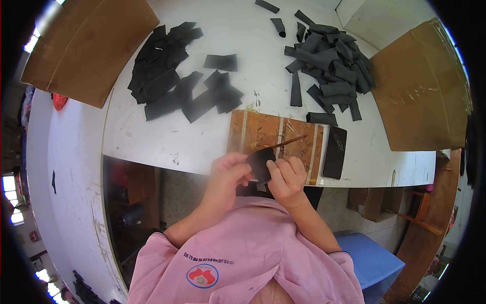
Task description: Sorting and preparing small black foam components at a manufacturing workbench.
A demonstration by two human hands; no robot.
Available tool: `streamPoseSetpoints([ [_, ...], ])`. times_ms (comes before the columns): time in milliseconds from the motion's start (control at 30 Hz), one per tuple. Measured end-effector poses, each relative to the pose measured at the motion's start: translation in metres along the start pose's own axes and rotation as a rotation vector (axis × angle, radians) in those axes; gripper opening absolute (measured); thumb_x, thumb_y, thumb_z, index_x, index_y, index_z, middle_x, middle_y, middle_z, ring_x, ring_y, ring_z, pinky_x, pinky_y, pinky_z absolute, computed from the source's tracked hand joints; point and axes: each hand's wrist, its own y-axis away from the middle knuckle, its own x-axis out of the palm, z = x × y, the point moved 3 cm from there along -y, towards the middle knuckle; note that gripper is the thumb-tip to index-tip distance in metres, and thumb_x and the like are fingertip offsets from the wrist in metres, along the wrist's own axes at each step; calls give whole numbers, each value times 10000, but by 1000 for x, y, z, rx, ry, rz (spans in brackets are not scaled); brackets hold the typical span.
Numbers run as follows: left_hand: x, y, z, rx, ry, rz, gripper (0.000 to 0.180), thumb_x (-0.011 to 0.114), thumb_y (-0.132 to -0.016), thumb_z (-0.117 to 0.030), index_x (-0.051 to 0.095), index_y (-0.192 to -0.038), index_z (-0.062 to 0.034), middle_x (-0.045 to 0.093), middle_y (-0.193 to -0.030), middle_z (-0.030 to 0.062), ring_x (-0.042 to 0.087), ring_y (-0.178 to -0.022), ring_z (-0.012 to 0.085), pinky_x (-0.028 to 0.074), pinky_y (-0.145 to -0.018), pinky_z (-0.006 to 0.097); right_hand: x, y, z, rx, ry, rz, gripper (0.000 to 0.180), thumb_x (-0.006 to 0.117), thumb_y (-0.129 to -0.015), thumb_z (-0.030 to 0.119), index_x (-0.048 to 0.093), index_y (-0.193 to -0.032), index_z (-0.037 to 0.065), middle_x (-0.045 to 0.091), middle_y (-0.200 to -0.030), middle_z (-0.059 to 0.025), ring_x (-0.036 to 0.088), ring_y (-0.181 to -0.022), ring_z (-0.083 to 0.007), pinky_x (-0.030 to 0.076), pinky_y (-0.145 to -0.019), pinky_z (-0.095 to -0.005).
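Note:
Close to my body, over the table's front edge, both hands hold one small black strip of sheet material [260,164]. My left hand [229,172] pinches its left side between thumb and fingers. My right hand [287,180] grips its right side, with the fingers curled. A thin brown stick [291,141] shows beyond the strip and slants up to the right above a worn orange-brown board [263,129]. Whether the stick touches the strip or the board I cannot tell. Part of the board lies behind my hands.
Flat black pieces [162,66] are heaped at the left, rolled black tubes [329,61] at the right. A black phone [335,152] lies beside the board. Cardboard boxes stand at the left [91,45] and right [425,91] of the white table [147,139]. A blue stool [369,263] is at my right.

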Motion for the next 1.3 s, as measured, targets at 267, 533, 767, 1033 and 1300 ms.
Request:
streamPoseSetpoints([
  [267, 6, 4, -7, 222, -270, -61, 22, 562, -756, 11, 556, -770, -6, 535, -645, 5, 465, -576, 37, 385, -539, 175, -13, -18, 3, 466, -599, 200, 364, 677, -672, 266, 550, -870, -11, 530, -815, -133, 524, -743, -309, 434, -641, -348],
  [533, 23, 10, -1, 967, -987, -99, 86, 565, -711, 36, 522, -782, 12, 562, -659, 98, 551, -518, 126, 426, -437, 229, -11, -24, 10, 341, -344, 58, 106, 586, -662, -24, 565, -765, -9, 524, -701, -115, 518, -628, -275, 426, -538, -356],
  [767, 13, -10, 0, 210, -62, -32, 176, 534, -706, 57, 504, -864, -15, 543, -684, 11, 430, -445, 49, 293, -370, 189, 6, -2, -8, 503, -314, -2, 116, 559, -630, -65, 550, -735, -16, 509, -708, -107, 504, -588, -225, 416, -521, -314],
  [1033, 23, -8, 2, 442, -202, 38, 213, 489, -696, 80, 491, -886, -15, 512, -697, 28, 439, -467, 50, 315, -394, 183, 12, 10, 0, 1245, -1811, 24, 87, 600, -761, 87, 558, -712, 30, 509, -658, -13, 440, -566, -72, 350, -511, -200],
  [1300, 23, 0, -8, 764, -605, 10, 321, 489, -670, 122, 463, -966, 0, 553, -743, 23, 480, -565, 18, 353, -434, 161, 10, 9, -12, 1144, -1546, 19, 135, 565, -802, 132, 516, -695, 65, 501, -648, 21, 451, -577, -53, 366, -539, -189],
])
